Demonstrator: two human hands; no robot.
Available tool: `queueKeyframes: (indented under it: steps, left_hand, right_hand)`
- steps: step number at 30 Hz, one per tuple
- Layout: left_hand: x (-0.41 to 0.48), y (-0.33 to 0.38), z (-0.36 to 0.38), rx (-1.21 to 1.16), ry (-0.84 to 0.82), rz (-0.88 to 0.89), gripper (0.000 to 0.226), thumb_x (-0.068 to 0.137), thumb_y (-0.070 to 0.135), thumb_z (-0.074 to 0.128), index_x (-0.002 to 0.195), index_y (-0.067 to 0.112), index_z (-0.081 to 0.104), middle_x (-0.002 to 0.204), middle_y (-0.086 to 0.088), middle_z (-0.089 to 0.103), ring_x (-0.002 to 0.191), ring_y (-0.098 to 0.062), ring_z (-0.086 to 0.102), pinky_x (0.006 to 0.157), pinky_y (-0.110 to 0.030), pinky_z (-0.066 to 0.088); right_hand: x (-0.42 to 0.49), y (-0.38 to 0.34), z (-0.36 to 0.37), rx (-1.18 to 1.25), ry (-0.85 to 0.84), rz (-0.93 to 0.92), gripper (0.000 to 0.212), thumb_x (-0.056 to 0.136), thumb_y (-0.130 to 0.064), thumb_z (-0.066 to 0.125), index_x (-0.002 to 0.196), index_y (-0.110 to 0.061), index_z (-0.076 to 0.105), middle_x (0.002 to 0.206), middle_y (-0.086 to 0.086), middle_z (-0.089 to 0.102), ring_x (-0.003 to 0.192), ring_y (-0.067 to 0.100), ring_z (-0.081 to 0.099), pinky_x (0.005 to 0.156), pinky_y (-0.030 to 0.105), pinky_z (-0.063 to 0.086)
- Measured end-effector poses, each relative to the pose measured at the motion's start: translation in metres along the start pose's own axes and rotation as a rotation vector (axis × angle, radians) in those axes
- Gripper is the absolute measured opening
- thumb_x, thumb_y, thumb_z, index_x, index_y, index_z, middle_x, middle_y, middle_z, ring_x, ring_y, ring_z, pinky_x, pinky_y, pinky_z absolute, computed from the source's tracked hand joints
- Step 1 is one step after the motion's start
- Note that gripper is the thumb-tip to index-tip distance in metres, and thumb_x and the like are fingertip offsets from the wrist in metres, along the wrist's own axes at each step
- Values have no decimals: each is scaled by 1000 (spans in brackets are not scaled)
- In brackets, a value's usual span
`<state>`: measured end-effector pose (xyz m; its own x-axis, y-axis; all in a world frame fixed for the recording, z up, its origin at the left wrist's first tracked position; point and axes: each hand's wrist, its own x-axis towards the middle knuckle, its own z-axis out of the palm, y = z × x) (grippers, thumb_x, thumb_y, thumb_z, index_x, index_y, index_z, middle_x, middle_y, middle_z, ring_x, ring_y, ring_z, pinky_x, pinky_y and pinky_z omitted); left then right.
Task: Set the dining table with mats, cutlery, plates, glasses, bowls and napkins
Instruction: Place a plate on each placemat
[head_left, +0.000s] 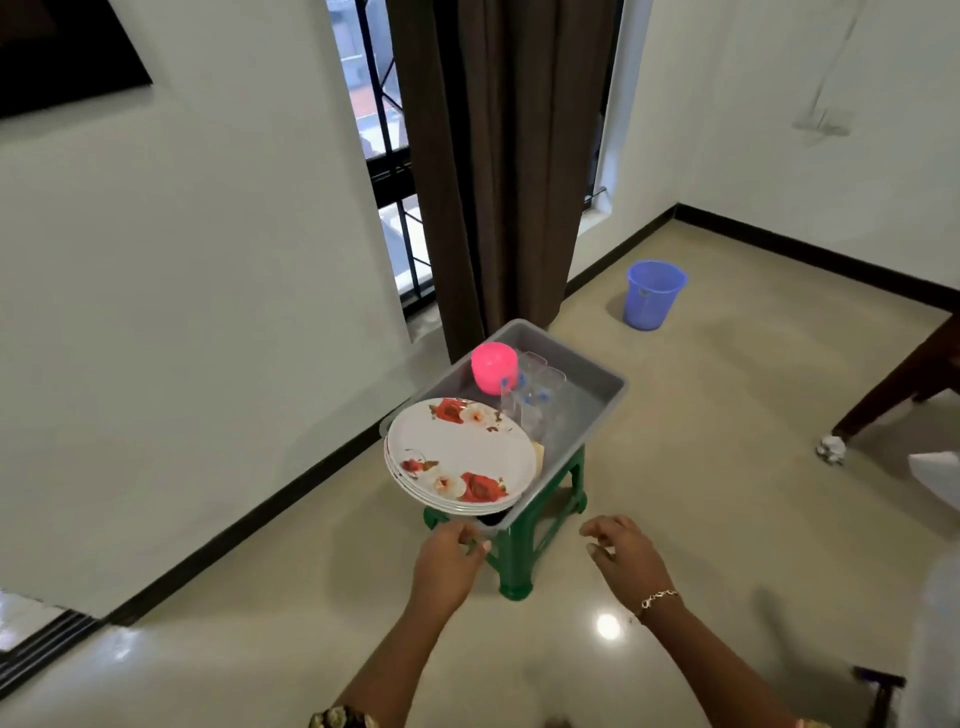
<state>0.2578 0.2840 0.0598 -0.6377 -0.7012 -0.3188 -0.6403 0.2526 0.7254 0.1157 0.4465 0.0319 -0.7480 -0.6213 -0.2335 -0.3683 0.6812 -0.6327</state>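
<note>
Plates (460, 457), stacked at the near end of the tub (597, 402) on the stool (519, 561): your left hand (449, 558) and right hand (621, 553), both empty and loosely spread, should take the stack under opposite rims; glasses (535, 395) hard to count, table (904, 379) cut off at right.

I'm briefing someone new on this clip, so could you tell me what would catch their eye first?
Probably the flowered plates, stacked at the near end of a grey tub on a green stool, mid-frame. Behind them in the tub stand a pink bowl and clear glasses. Both hands, left and right, reach toward it, open and empty.
</note>
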Motion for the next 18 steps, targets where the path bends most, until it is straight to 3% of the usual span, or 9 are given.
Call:
queueKeyframes:
  steps: [4,7,10,12,16,18]
  left_hand:
    - [45,-22,-23,-16,-6,-65,13,88,16,61,98,7,63,100,-8,66,92,-22,59,80,-28,44]
    - [83,-32,-38,-17,-7,-128,20,87,13,61,105,5,64,107,-9,65,99,-22,59,79,-22,40]
    - [122,-35,-58,7,-40,-154,19,88,15,62,105,7,63,110,-11,64,101,-22,59,85,-25,43]
    - [150,-36,-72,35,-46,-168,17,89,18,61,103,9,62,110,-10,64,101,-21,59,84,-25,43]
    - [211,-38,-98,70,-57,-236,25,89,20,61,110,6,61,111,-10,63,103,-24,58,84,-27,42]
    - [238,-46,-102,109,-85,-262,27,89,21,61,111,6,61,113,-11,63,104,-26,59,88,-29,43]
  right_hand:
    - [50,-12,10,122,39,115,17,83,1,58,90,-12,65,93,10,62,82,22,58,78,26,45]
    - [97,-23,18,189,2,172,14,84,0,57,93,-7,65,86,7,62,79,22,56,70,24,39]
    - [145,-32,24,263,-24,268,15,85,0,56,82,-13,62,83,12,60,79,25,55,75,36,47]
    - [172,-39,28,281,-30,336,24,84,0,56,71,-19,57,81,13,59,78,25,54,71,35,46]
    - [221,-48,36,283,-82,433,20,85,2,49,77,-15,58,73,3,56,79,23,54,72,30,45]
    - [240,-46,45,265,-131,502,28,85,4,42,71,-16,57,79,9,59,79,24,53,73,33,46]
